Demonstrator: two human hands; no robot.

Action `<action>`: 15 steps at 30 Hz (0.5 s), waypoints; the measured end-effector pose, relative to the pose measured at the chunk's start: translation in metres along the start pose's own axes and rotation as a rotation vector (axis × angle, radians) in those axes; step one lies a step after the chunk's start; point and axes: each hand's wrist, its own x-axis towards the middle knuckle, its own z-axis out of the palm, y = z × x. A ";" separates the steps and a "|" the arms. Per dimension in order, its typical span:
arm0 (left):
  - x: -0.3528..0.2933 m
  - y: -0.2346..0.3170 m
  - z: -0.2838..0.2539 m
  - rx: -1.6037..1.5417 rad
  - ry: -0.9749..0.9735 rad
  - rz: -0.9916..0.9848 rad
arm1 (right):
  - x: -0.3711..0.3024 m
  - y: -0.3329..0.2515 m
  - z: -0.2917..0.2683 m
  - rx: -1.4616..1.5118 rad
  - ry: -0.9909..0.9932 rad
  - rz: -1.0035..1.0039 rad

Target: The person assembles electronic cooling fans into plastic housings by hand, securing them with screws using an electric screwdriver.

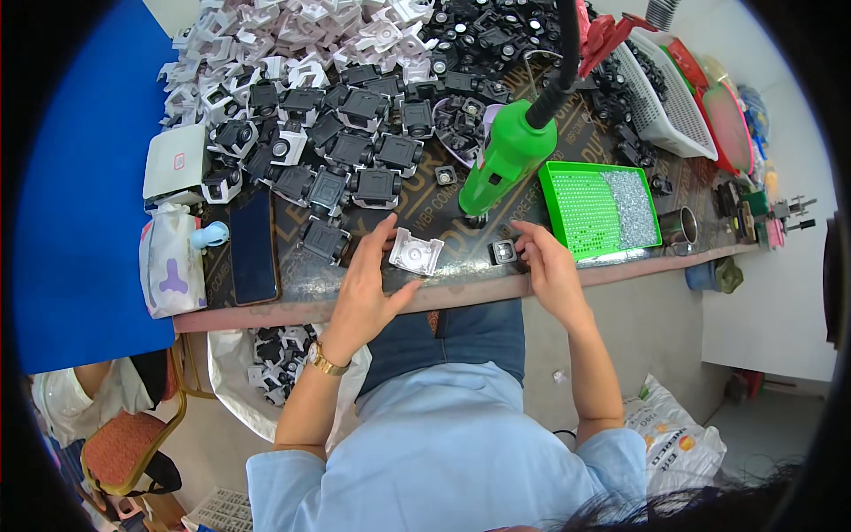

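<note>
My left hand [362, 293] rests at the table's front edge with its fingers spread, beside a white plastic bracket [416, 253] that lies flat on the tabletop. My right hand [557, 273] has loosely bent fingers that are apart, the tips close to a small square black part [503, 252] with a pale round centre; whether they touch it I cannot tell. Between and beyond the hands hangs a green electric screwdriver [510, 155], its tip low over the table near another small dark part. One more square black part [445, 176] lies to its left.
White housings [301, 27] and assembled black-and-white units [363, 108] are heaped at the back left. A green tray [554, 213] of small screws stands right, near a metal cup [681, 228] and a white basket [700, 133]. A phone [254, 248] and tissue pack [171, 266] lie left.
</note>
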 end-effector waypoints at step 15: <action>0.001 0.000 -0.001 -0.010 -0.017 -0.025 | -0.002 0.004 0.003 0.055 0.034 -0.024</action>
